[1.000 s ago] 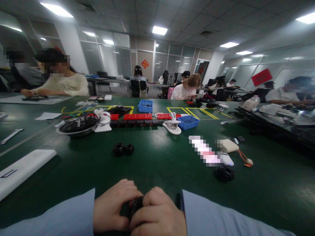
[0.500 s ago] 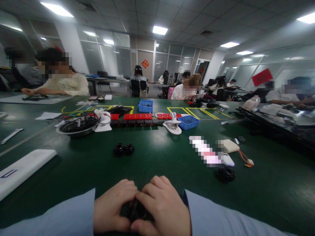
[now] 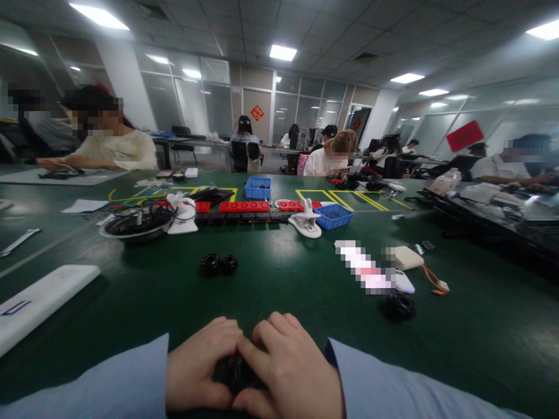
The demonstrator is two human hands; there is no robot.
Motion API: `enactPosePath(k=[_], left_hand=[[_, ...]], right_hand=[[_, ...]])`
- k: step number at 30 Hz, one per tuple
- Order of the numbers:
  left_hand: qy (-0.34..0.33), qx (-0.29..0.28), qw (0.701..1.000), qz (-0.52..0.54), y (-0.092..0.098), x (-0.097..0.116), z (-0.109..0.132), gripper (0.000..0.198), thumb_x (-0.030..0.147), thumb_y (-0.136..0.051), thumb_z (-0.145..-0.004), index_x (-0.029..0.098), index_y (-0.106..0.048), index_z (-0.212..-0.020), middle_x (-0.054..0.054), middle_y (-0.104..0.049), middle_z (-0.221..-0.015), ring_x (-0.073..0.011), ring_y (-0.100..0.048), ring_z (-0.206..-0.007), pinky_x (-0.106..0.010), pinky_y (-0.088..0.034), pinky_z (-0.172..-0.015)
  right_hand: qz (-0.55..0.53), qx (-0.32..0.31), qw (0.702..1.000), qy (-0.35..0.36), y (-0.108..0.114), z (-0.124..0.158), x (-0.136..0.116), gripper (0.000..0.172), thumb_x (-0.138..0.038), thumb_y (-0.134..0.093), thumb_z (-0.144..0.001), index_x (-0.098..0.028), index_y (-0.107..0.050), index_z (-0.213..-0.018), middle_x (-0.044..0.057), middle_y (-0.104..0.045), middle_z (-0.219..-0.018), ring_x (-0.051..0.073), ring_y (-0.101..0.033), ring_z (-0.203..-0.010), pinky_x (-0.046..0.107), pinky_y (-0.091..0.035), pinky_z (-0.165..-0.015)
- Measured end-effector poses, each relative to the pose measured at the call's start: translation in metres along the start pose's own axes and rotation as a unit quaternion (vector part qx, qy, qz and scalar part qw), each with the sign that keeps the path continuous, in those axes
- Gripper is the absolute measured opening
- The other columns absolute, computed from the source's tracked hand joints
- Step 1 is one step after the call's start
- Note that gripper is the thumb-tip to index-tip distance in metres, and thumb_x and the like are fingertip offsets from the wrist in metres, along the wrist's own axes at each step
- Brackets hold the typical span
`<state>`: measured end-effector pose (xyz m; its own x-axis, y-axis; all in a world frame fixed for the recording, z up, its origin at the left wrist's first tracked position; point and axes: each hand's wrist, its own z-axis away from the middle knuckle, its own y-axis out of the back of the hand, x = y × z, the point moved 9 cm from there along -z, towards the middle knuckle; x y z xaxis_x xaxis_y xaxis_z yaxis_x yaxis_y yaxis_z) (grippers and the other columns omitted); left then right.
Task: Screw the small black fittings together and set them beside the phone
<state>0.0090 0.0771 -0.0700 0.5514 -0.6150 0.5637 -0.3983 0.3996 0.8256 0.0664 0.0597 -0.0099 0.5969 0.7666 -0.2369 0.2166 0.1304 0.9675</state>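
Observation:
Both of my hands meet at the near edge of the green table, in light blue sleeves. My left hand and my right hand are closed together around a small black round part, which is mostly hidden by the fingers. Two similar black round parts lie side by side further out on the table. Another black ring-shaped part lies to the right.
A white flat slab lies at the left. A metal bowl of cables, red and black blocks, two blue baskets and a white clip stand further back. Other people sit at surrounding tables.
My right hand's fingers have spread further over the black part and cover more of it. The left hand has hardly moved.

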Motion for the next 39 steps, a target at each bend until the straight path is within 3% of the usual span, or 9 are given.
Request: enactPosePath(k=[8, 14, 21, 25, 29, 33, 39], left_hand=[[-0.004, -0.003, 1.000, 0.002, 0.001, 0.004, -0.002, 0.030, 0.036, -0.071, -0.064, 0.019, -0.054, -0.082, 0.001, -0.059, -0.083, -0.0173, -0.049, -0.075, -0.030, -0.037, -0.072], [0.030, -0.021, 0.999, 0.006, 0.003, 0.005, -0.004, 0.034, 0.031, -0.075, -0.059, 0.018, -0.057, -0.085, 0.001, -0.059, -0.082, -0.0186, -0.051, -0.076, -0.030, -0.035, -0.069], [0.004, -0.016, 1.000, 0.002, 0.003, 0.007, -0.002, 0.032, 0.033, -0.072, -0.063, 0.021, -0.056, -0.087, 0.002, -0.059, -0.083, -0.0175, -0.050, -0.077, -0.029, -0.034, -0.071], [-0.012, -0.016, 1.000, -0.004, 0.000, 0.005, -0.001, 0.034, 0.043, -0.069, -0.065, 0.020, -0.056, -0.086, 0.001, -0.058, -0.081, -0.0174, -0.049, -0.074, -0.029, -0.034, -0.068], [-0.006, -0.016, 1.000, -0.002, 0.001, 0.004, -0.001, 0.033, 0.041, -0.072, -0.063, 0.020, -0.055, -0.081, 0.002, -0.057, -0.078, -0.0168, -0.049, -0.072, -0.029, -0.033, -0.065], [-0.004, -0.017, 1.000, -0.008, 0.002, 0.007, -0.002, 0.029, 0.035, -0.073, -0.062, 0.020, -0.054, -0.078, 0.003, -0.057, -0.076, -0.0159, -0.049, -0.072, -0.029, -0.032, -0.065], [-0.007, -0.008, 1.000, -0.009, 0.000, 0.008, -0.001, 0.033, 0.046, -0.066, -0.068, 0.017, -0.050, -0.069, 0.001, -0.054, -0.072, -0.0156, -0.049, -0.070, -0.029, -0.031, -0.063]], right_hand=[[0.020, -0.013, 0.999, 0.027, -0.002, 0.000, -0.005, 0.045, -0.047, -0.061, -0.077, -0.016, -0.054, -0.110, 0.006, -0.055, -0.091, 0.021, -0.045, -0.083, 0.034, -0.037, -0.069], [0.055, -0.005, 0.996, 0.068, -0.003, 0.000, -0.010, 0.038, -0.040, -0.060, -0.079, -0.014, -0.056, -0.106, 0.006, -0.055, -0.086, 0.020, -0.045, -0.080, 0.033, -0.037, -0.065], [0.057, -0.001, 0.992, 0.111, 0.000, 0.001, -0.016, 0.035, -0.035, -0.057, -0.082, -0.018, -0.053, -0.113, 0.005, -0.056, -0.086, 0.018, -0.046, -0.078, 0.031, -0.035, -0.061], [0.038, 0.011, 0.989, 0.144, 0.004, 0.004, -0.019, 0.029, -0.034, -0.053, -0.085, -0.022, -0.053, -0.112, 0.002, -0.058, -0.098, 0.017, -0.046, -0.079, 0.031, -0.034, -0.062], [0.025, 0.011, 0.985, 0.171, 0.005, 0.007, -0.019, 0.027, -0.032, -0.052, -0.085, -0.025, -0.053, -0.111, -0.001, -0.055, -0.115, 0.015, -0.043, -0.077, 0.030, -0.033, -0.060], [0.005, -0.006, 0.982, 0.187, 0.004, 0.007, -0.020, 0.025, -0.031, -0.056, -0.083, -0.028, -0.057, -0.108, -0.005, -0.056, -0.116, 0.015, -0.042, -0.077, 0.029, -0.032, -0.060], [-0.056, 0.000, 0.980, 0.190, -0.004, 0.005, -0.020, 0.017, -0.025, -0.059, -0.079, -0.026, -0.063, -0.095, -0.010, -0.060, -0.112, 0.014, -0.045, -0.084, 0.029, -0.034, -0.067]])
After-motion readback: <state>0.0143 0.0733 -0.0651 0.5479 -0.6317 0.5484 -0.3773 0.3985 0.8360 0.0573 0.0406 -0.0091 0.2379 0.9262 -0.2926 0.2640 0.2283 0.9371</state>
